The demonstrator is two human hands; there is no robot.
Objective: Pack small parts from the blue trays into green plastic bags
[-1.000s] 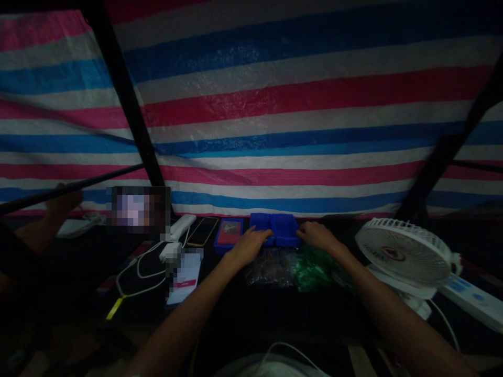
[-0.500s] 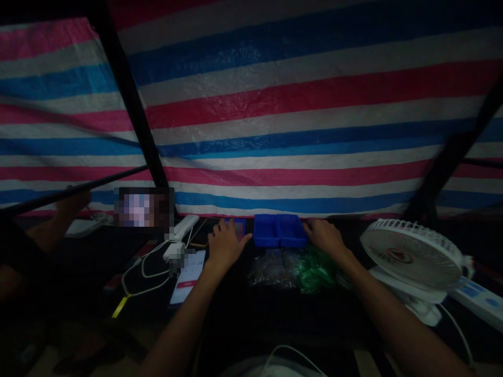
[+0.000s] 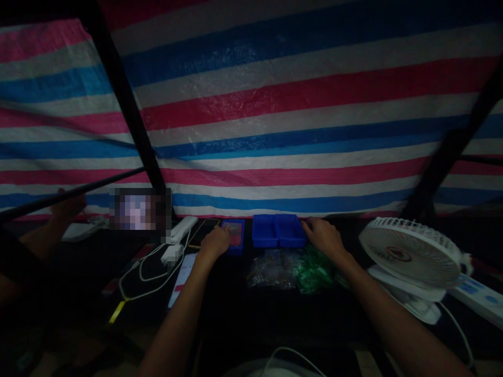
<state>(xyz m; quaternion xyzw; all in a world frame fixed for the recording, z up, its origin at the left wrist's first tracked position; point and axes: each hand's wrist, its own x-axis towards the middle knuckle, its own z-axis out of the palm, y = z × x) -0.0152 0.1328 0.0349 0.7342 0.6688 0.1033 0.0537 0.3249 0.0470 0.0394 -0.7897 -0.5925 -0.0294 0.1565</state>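
Observation:
The scene is very dark. My left hand rests with curled fingers on the left edge of a small blue tray with a reddish inside. My right hand lies at the right edge of two joined blue trays, fingers bent against the nearer one. Just in front of the trays lie a clear bag of brownish small parts and a green bag. Whether either hand holds anything small I cannot make out.
A white desk fan and a power strip stand at the right. White chargers and cables, a phone and a lit screen lie left. Another person's arm reaches in at far left. A striped tarpaulin hangs behind.
My left hand has moved left from the two joined blue trays to the single tray with the reddish inside. My right hand has stayed at the right of the trays.

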